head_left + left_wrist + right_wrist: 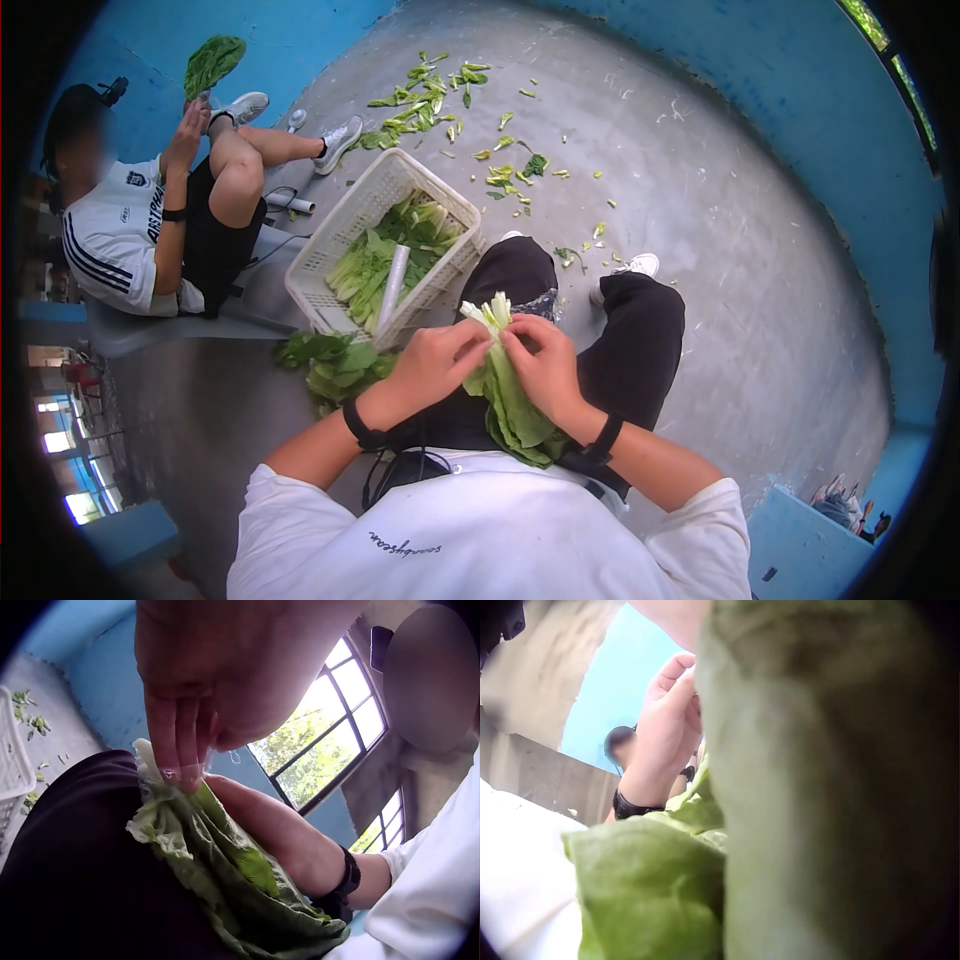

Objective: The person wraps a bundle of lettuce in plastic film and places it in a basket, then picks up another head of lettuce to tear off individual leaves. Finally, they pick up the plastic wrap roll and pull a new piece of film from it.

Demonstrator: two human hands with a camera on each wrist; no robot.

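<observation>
A bunch of leafy greens (512, 400) lies over the lap, its pale stem ends pointing away from the body. On the left side of the stems, the left hand (430, 362) pinches the bunch with bent fingers. From the other side the right hand (547, 368) grips it just below the stem ends. In the left wrist view, clear film shows at the fingertips of the left hand (232, 675), against the greens (232, 870). Leaves (652, 889) cover much of the right wrist view, with the left hand (664, 731) behind them.
A white crate (310, 262) of greens with a pale roll stands ahead on the left. Beside it lie more leaves (335, 372). Scraps (415, 110) are scattered on the grey floor (720, 250). Another person (120, 235) sits at left, holding up a leaf (213, 65).
</observation>
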